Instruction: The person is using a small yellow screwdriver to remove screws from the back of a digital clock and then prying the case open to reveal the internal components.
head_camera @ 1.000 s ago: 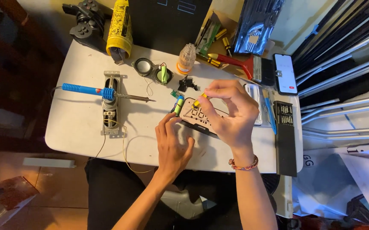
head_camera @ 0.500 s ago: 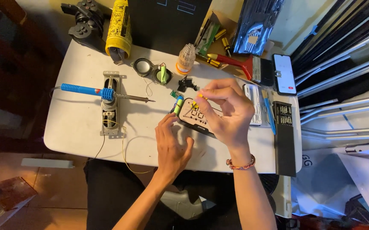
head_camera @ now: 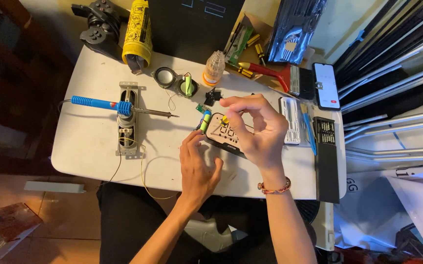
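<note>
Pinching a small yellow part (head_camera: 225, 119) between thumb and fingertips, the right hand (head_camera: 255, 128) hovers over the little clock board (head_camera: 223, 137) at the middle of the white table (head_camera: 89, 151). The left hand (head_camera: 197, 164) steadies the board's near edge, fingertips closed lightly by the green battery (head_camera: 204, 122). Fitting looks under way; the next move calls for careful alignment.

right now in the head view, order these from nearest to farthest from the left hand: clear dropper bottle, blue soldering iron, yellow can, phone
1. Blue soldering iron, on its stand to the left of the left hand.
2. Clear dropper bottle, straight beyond the hand toward the table's far edge.
3. Phone at far right and yellow can at far left: too close to call.
</note>
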